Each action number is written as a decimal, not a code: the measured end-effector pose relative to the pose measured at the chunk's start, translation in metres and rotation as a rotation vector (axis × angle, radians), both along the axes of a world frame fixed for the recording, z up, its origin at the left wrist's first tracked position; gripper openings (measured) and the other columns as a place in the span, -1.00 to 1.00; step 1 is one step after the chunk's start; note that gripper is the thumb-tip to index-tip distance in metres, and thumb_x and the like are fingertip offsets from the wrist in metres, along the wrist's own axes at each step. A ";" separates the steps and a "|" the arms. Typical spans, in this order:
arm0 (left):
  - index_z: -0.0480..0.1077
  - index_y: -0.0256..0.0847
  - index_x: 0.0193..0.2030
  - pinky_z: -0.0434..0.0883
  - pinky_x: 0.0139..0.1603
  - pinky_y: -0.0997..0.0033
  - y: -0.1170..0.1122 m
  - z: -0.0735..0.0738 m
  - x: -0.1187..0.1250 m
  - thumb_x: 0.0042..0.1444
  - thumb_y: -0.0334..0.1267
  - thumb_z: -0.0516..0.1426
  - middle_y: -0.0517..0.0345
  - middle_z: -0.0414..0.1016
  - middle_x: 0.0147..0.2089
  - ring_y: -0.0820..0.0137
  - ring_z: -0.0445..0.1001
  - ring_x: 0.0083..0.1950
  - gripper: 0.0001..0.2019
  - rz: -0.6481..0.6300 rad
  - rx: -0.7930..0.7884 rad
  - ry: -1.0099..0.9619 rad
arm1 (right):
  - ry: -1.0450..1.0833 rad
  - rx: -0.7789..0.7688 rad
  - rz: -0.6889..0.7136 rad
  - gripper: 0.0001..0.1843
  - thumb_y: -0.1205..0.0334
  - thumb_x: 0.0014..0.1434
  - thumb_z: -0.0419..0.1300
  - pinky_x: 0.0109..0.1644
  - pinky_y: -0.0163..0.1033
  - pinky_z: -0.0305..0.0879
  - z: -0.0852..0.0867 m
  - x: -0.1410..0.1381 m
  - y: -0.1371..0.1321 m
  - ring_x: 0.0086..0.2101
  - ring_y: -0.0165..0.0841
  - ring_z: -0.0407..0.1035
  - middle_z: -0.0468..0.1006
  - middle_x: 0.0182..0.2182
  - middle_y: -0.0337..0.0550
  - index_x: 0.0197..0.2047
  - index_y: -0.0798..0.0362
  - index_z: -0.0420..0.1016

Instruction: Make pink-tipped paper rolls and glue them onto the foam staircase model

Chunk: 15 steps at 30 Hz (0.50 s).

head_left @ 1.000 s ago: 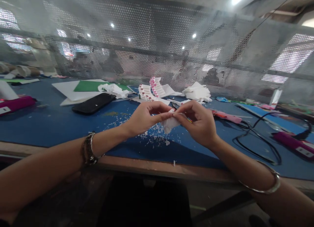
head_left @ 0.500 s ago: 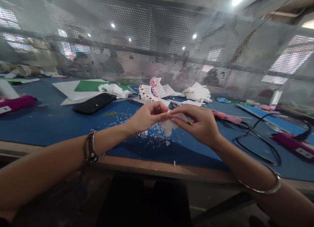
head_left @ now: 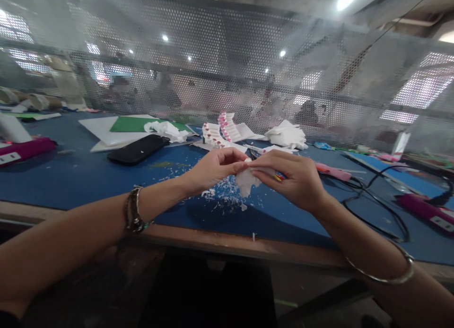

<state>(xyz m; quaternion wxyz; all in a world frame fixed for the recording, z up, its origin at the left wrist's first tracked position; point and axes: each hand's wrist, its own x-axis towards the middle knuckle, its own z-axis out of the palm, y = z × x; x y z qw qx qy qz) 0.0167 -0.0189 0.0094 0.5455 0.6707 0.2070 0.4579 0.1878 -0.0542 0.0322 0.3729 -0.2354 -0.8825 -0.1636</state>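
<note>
My left hand and my right hand meet fingertip to fingertip over the table. Between them hangs a crumpled white tissue, which my right fingers pinch. The left thumb and forefinger are closed at the same spot on a small white piece, mostly hidden by the fingers. Something with red and yellow colours shows by the right fingers; its kind is unclear. White shavings lie scattered on the blue tabletop below.
Behind my hands stand white holder strips with small pink and dark red pieces. A stack of white tissues is to their right. A black phone lies left. On the right are a pink-handled tool, black cable and magenta power strip.
My right fingers have closed a little more over the tissue, and the right hand has shifted slightly rightward. The left hand keeps nearly the same pinch.
</note>
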 end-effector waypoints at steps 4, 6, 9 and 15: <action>0.32 -0.30 -0.46 0.23 -0.41 0.55 0.000 -0.001 0.000 -0.12 -0.34 0.16 0.26 0.34 -0.51 0.57 0.28 -0.48 -0.91 0.060 0.033 0.049 | -0.049 0.107 -0.036 -0.87 0.40 0.06 0.11 -0.30 -0.36 0.33 -0.004 0.002 0.005 -0.38 -0.46 0.38 0.52 -0.42 -0.13 -0.29 0.13 0.46; 0.32 -0.30 -0.44 0.24 -0.40 0.54 0.001 -0.001 0.000 -0.11 -0.33 0.15 0.25 0.35 -0.50 0.57 0.28 -0.47 -0.90 0.078 0.053 0.085 | -0.068 0.175 -0.052 -0.88 0.40 0.07 0.11 -0.29 -0.35 0.33 -0.005 0.002 0.007 -0.39 -0.45 0.37 0.52 -0.43 -0.11 -0.30 0.16 0.45; 0.33 -0.30 -0.43 0.24 -0.40 0.53 0.001 -0.001 -0.001 -0.10 -0.33 0.14 0.24 0.36 -0.49 0.57 0.28 -0.47 -0.91 0.101 0.073 0.126 | -0.126 0.261 -0.078 -0.88 0.38 0.10 0.08 -0.25 -0.30 0.33 -0.006 0.003 0.008 -0.39 -0.43 0.35 0.52 -0.43 -0.12 -0.32 0.17 0.44; 0.34 -0.31 -0.44 0.23 -0.40 0.55 0.001 -0.001 0.002 -0.09 -0.38 0.12 0.24 0.35 -0.50 0.58 0.27 -0.48 -0.96 0.130 0.080 0.130 | -0.152 0.264 -0.094 -0.85 0.37 0.13 0.04 -0.24 -0.30 0.31 -0.004 0.000 0.006 -0.38 -0.42 0.35 0.51 -0.43 -0.11 -0.35 0.16 0.43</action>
